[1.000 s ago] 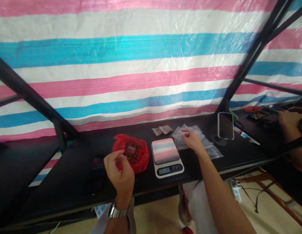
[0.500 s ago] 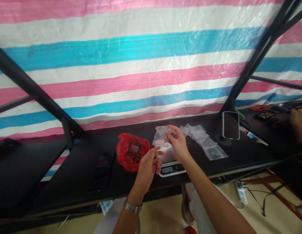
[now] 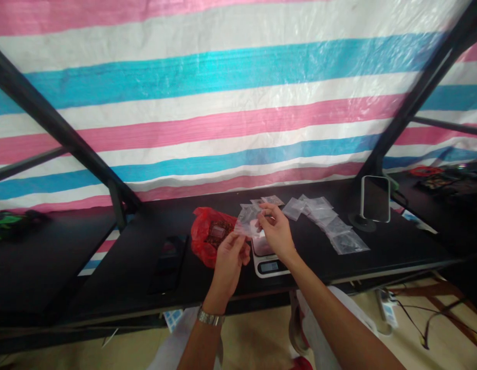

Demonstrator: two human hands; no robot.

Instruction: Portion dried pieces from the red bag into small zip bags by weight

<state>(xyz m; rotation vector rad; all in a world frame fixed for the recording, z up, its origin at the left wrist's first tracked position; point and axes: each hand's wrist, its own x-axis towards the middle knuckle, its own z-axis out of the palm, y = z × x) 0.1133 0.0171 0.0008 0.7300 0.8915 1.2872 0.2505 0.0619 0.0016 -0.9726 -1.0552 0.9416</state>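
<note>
the left hand (image 3: 230, 256), apart half a second ago, now pinches the lower corner of the small, clear, flat plastic bag (image 3: 244, 222), so both hands control it; the right hand (image 3: 276, 232) grasps its other side. the bag hangs over the white rectangular digital scale (image 3: 262, 250), hiding part of it; the readout (image 3: 269, 267) is too blurred to read

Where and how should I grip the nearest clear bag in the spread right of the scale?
Probably pinch the nearest clear bag at its free right corner, coming from the right: it lies flat, and its far edge meets the other clear bags.
</note>
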